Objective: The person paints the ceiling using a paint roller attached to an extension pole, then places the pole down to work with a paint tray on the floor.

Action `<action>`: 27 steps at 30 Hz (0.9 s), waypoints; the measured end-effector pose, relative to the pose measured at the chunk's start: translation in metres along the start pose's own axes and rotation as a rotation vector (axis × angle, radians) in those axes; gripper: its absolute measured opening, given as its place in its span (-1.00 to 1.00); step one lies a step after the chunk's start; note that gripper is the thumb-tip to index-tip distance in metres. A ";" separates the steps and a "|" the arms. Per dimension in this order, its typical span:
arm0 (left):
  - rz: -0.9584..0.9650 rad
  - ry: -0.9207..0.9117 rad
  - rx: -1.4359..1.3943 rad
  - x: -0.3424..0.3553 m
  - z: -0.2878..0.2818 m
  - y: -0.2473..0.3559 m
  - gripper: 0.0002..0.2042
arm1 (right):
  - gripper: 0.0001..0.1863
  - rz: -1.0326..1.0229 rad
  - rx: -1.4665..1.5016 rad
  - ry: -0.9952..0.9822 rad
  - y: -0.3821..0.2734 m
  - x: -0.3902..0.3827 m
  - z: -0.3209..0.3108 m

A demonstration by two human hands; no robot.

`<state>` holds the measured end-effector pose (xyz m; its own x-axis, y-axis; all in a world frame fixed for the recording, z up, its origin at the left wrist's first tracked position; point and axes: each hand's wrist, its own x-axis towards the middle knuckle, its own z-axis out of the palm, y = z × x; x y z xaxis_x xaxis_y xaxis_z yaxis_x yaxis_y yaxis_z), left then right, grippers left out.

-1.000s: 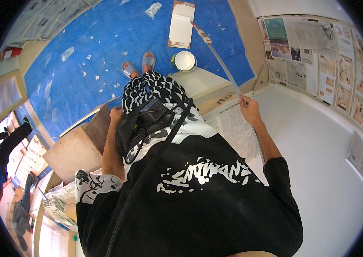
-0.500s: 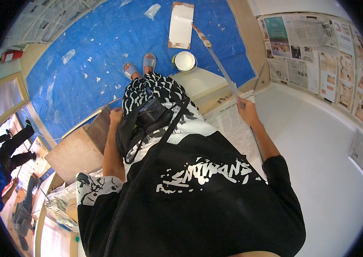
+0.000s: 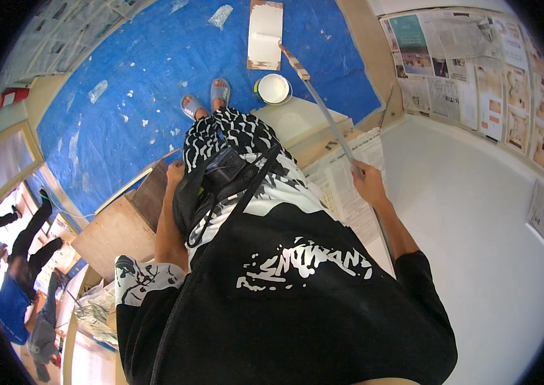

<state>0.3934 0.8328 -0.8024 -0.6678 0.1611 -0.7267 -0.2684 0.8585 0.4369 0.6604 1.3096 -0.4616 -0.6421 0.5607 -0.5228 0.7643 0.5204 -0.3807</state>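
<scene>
My right hand (image 3: 369, 185) is closed around a long pale pole (image 3: 330, 119) held out ahead of me. The pole's far end is stained brown and white and meets the right edge of a long white paint tray (image 3: 265, 54) with brown-stained ends. A white roller seems to lie across the tray, too faint to be sure. Beside the tray stands a bucket (image 3: 274, 88) of white paint. My left hand (image 3: 174, 173) hangs by my left hip with fingers curled, next to a black bag (image 3: 224, 168). Whether it holds anything is hidden.
Blue sheeting (image 3: 124, 96) covers the floor around my feet. A wooden box (image 3: 115, 234) stands at my left. Newspaper (image 3: 448, 70) covers the right wall, above a broad white surface (image 3: 471, 224). People (image 3: 18, 285) are at the far left.
My right hand has come slightly nearer to me with the pole. The tray and bucket sit a little further left in view. At far left, a person in blue shows more fully.
</scene>
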 end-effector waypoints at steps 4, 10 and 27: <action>-0.024 0.022 0.027 -0.005 0.001 0.001 -0.64 | -0.68 -0.019 -0.001 0.023 0.001 0.051 -0.002; -0.061 -0.001 0.006 -0.003 0.011 -0.021 -0.62 | -0.67 -0.027 0.000 0.077 -0.012 0.069 -0.022; -0.050 0.011 -0.029 0.002 0.009 -0.013 -0.61 | -0.68 -0.021 -0.121 -0.029 0.007 -0.016 0.003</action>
<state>0.4019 0.8270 -0.8145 -0.6607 0.1130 -0.7421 -0.3213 0.8509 0.4156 0.6761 1.3024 -0.4580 -0.6542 0.5310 -0.5385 0.7372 0.6066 -0.2975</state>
